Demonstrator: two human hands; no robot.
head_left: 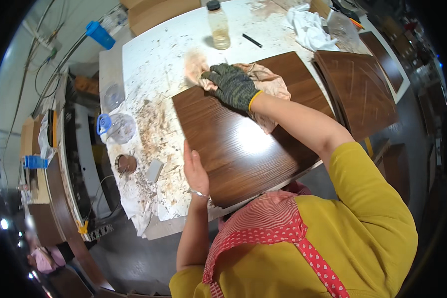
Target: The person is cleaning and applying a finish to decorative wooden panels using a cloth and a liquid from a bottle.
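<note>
A dark brown wood-grain panel (243,144) lies flat on the stained white table, its surface shining under the light. My right hand (232,85), in a dark grey knitted glove with a yellow cuff, grips a stained pinkish rag (268,82) near the panel's far left corner. Part of the rag sticks out past that corner, and part spreads under my wrist. Against the panel's left edge rests my bare left hand (196,174), fingers stretched out and holding nothing.
More brown panels (357,92) are stacked at the right. A bottle (218,27) and a black pen-like stick (252,40) stand and lie at the back. On the table's left are a clear jug (120,128), a brown cup (125,164) and a grey block (154,170). White cloth (310,27) lies far right.
</note>
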